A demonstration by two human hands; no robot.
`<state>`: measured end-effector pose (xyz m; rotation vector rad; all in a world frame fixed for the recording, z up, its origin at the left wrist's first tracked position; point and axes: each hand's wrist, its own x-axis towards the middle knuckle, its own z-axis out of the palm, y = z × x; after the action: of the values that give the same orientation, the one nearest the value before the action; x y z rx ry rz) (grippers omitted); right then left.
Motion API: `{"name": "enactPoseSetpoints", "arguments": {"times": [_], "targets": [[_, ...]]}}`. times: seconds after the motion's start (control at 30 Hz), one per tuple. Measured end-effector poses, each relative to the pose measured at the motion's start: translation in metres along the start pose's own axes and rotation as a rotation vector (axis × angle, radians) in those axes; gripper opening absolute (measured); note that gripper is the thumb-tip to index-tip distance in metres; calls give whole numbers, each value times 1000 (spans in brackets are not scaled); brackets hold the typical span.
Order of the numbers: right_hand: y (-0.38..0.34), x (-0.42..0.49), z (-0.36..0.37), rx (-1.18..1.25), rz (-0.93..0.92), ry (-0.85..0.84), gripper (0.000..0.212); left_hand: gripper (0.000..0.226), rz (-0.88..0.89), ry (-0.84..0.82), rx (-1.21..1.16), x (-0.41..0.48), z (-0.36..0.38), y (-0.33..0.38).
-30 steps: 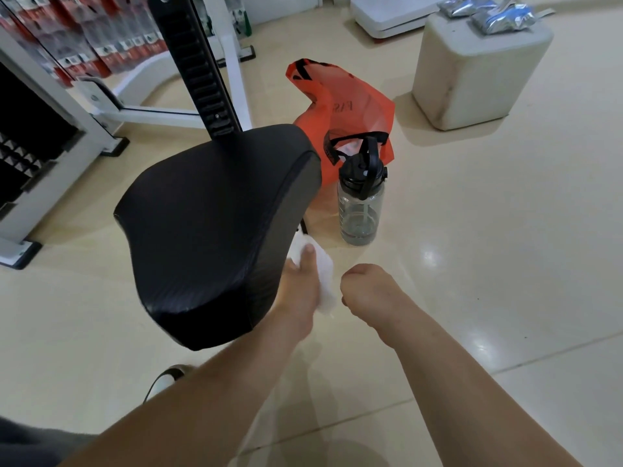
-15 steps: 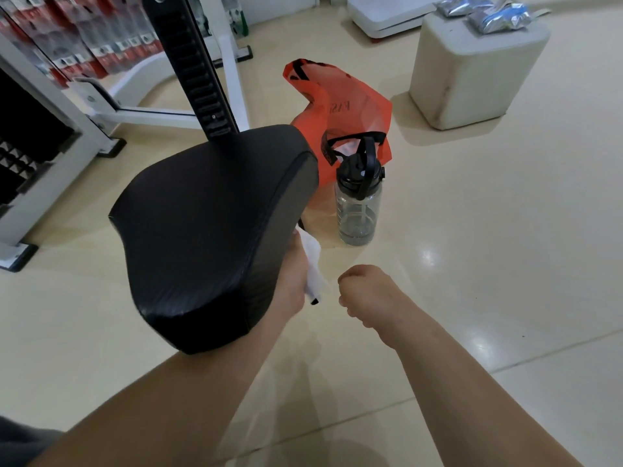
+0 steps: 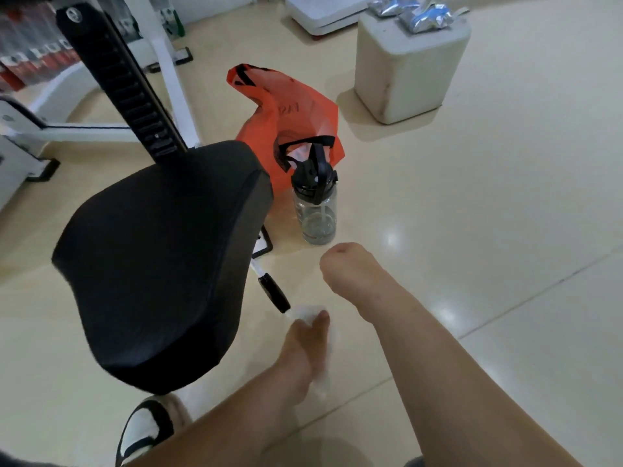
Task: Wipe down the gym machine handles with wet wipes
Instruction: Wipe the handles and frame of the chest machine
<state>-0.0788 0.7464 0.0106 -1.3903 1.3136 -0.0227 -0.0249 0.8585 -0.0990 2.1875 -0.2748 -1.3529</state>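
Observation:
A short black handle (image 3: 273, 292) on a white rod sticks out from under the black padded seat (image 3: 161, 251) at its right edge. My left hand (image 3: 305, 345) grips a crumpled white wet wipe (image 3: 305, 312) just below the handle's free end, the wipe touching the tip. My right hand (image 3: 347, 269) hovers to the right of the handle with its fingers curled into a loose fist and nothing visible in it.
A clear water bottle (image 3: 315, 203) with a black lid stands on the floor by the seat, in front of an orange plastic bag (image 3: 290, 106). A white block (image 3: 409, 67) with foil packets sits at the back right. My shoe (image 3: 145, 429) shows under the seat.
My left hand slid down and toward me along the handle with the wipe, uncovering the black handle. My right hand stayed nearly still.

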Motion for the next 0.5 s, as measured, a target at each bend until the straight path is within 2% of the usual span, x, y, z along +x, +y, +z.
{"name": "enactPoseSetpoints", "arguments": {"times": [0.1, 0.17, 0.27, 0.33, 0.4, 0.5], "targets": [[-6, -19, -23, 9, 10, 123, 9, 41, 7, -91, 49, -34, 11, 22], [-8, -36, -33, -1, 28, 194, 13, 42, 49, -151, 43, -71, 15, 40], [-10, -69, -51, 90, 4, 364, 18, 26, 144, -231, 11, -135, 13, 73], [-5, -104, -63, 225, 24, 523, 18, 26, 112, -240, 17, -173, 4, 96], [-1, -152, -70, 467, 155, 636, 20, 30, 55, -235, 31, -214, -10, 118], [-5, -231, -76, 811, 380, 653, 22, 35, 77, -260, 121, -280, -31, 159]]}}
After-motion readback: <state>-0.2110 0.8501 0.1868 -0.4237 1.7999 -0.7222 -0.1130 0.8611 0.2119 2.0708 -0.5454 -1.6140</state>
